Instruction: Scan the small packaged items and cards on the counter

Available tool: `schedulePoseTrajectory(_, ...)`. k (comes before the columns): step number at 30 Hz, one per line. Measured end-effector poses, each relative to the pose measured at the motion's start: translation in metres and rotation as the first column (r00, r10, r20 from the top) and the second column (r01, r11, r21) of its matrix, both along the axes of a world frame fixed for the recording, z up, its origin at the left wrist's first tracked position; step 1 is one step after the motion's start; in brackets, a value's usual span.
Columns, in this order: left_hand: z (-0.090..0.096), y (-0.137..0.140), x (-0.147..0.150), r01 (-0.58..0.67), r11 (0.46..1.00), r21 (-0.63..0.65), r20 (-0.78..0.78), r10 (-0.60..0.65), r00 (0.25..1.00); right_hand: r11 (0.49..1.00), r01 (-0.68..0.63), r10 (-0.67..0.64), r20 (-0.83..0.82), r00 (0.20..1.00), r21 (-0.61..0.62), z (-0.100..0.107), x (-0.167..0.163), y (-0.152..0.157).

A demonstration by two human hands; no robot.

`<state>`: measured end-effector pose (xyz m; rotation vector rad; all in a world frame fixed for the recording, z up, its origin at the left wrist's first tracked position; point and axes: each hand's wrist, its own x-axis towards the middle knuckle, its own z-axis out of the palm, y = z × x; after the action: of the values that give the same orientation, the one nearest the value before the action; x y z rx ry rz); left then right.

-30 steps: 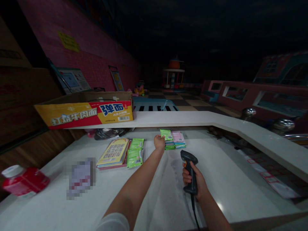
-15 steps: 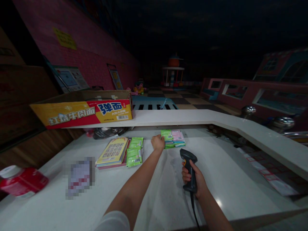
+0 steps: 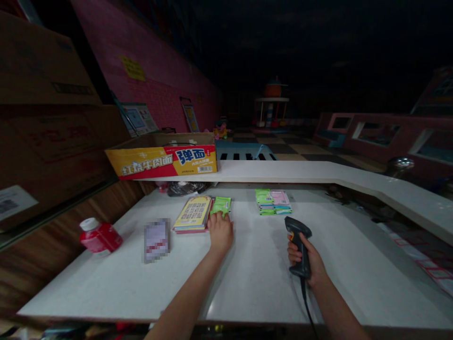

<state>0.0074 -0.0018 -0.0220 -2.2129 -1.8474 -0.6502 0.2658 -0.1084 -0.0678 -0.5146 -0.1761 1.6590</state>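
My right hand (image 3: 307,259) is wrapped around a dark barcode scanner (image 3: 299,245), its head tilted up and its cable hanging down. My left hand (image 3: 221,231) rests over the near part of some green packets (image 3: 222,204), fingers spread on top of them and partly hiding them. Against their left side lies a stack of booklets with a yellow cover (image 3: 194,212). Farther right, a pile of green and pink packets (image 3: 273,202) sits on the white counter (image 3: 255,264), apart from both hands.
A red bottle with a white cap (image 3: 100,236) and a blurred-out card (image 3: 156,240) lie at the left. Behind, a raised white ledge (image 3: 269,171) carries an open noodle carton (image 3: 166,158). Stacked cardboard boxes (image 3: 53,127) stand at the far left.
My left hand has moved left from the green and pink pile to the green packets beside the booklets. My right hand still holds the scanner. The view has turned left.
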Motion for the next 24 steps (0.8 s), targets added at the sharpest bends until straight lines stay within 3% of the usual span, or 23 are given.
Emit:
schedulePoseTrajectory(4,-0.005,0.001,-0.014,-0.111,0.994,0.023,-0.089,0.113,0.99,1.0,0.014,-0.014,0.025,1.0,0.004,0.003,-0.002,-0.004)
schedulePoseTrajectory(14,-0.031,0.0,-0.012,-0.077,0.995,0.059,-0.045,0.08,0.996,0.999,0.031,-0.031,0.034,0.999,0.008,0.003,-0.002,-0.006)
schedulePoseTrajectory(20,-0.034,-0.002,-0.013,-0.04,0.997,0.072,0.094,0.033,0.995,0.999,0.021,-0.022,0.033,0.999,0.03,-0.001,0.0,-0.005)
schedulePoseTrajectory(24,-0.039,0.007,-0.012,0.102,0.993,0.06,0.335,-0.116,0.935,1.0,0.015,-0.016,0.026,1.0,0.026,-0.001,0.001,-0.004)
